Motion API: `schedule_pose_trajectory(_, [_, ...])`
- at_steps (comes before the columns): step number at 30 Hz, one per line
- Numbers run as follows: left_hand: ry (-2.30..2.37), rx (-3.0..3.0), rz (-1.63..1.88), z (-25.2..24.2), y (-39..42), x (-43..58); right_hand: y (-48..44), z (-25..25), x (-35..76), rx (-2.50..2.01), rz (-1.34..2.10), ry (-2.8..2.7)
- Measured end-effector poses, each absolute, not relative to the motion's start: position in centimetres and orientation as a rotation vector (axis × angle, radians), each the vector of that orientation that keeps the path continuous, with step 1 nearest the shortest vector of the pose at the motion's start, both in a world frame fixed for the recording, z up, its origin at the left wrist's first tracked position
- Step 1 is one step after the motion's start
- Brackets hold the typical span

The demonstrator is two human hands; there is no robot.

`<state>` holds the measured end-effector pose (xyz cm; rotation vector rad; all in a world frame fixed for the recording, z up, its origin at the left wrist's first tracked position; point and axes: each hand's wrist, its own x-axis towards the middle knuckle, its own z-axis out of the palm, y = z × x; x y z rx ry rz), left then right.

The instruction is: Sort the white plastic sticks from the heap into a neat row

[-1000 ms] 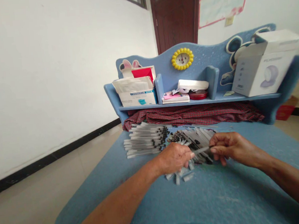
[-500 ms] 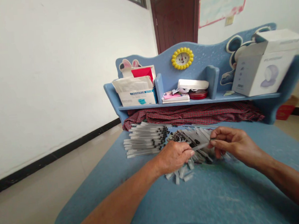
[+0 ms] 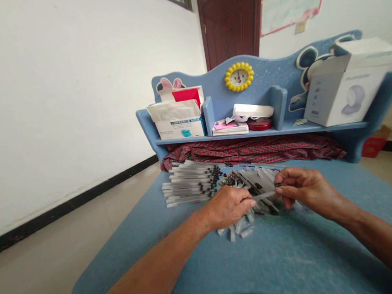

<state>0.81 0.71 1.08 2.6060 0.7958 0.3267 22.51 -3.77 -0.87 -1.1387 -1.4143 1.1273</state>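
My left hand [image 3: 229, 206] is closed around one end of a translucent pen barrel [image 3: 265, 195]. The barrel points right, towards the fingers of my right hand [image 3: 303, 187]. Between that thumb and forefinger is a small black pen piece [image 3: 278, 184], close to the barrel's end; whether the two touch I cannot tell. Behind my hands lie loose clear barrels [image 3: 264, 175] and a heap of small metallic-looking pen parts [image 3: 231, 179]. A stack of pens with black ends [image 3: 187, 184] lies to the left. Short clear pen caps [image 3: 239, 228] are scattered in front of my left hand.
The blue desk [image 3: 130, 256] has a shelf with a mask box [image 3: 181, 126], a red round tin [image 3: 260, 124] and a large white box [image 3: 342, 90]. Folded checked cloth [image 3: 250, 149] runs beneath the shelf. A yellow flower-shaped clock [image 3: 239, 76] is on the backboard.
My right fingers have shifted slightly, and the black piece shows more clearly, a little above the barrel's end. The barrel now lies a bit flatter. My left hand has hardly moved.
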Motion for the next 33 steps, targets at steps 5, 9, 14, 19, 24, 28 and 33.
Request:
schedule_pose_trajectory(5, [0.823,2.618,0.292,1.6,1.6,0.2,-3.0,-0.4,24.1,-1.160,0.984,-1.271])
schedule_pose_trajectory(9, [1.011,2.602,0.333,2.1,3.3,-1.0,-1.9,-0.5,26.6,-1.207,0.794,-1.069])
schedule_pose_trajectory(14, [1.261,2.605,0.428,1.8,5.3,-2.2,-1.4,-1.0,27.4,-1.296,0.677,-1.032])
schedule_pose_trajectory(19, [1.316,2.626,0.467,1.1,5.1,-1.9,-2.7,-1.3,25.4,-1.375,0.642,-1.444])
schedule_pose_trajectory(24, [1.255,2.685,0.459,0.9,4.3,-1.4,-3.9,-1.0,24.2,-1.357,0.864,-1.755])
schedule_pose_trajectory(28, [1.212,2.710,0.457,0.9,3.9,-1.1,-3.6,-1.0,24.4,-1.460,0.799,-1.783])
schedule_pose_trajectory(33, [1.152,2.778,0.409,0.7,3.1,-0.6,-2.4,-2.0,25.4,-1.715,0.307,-1.805])
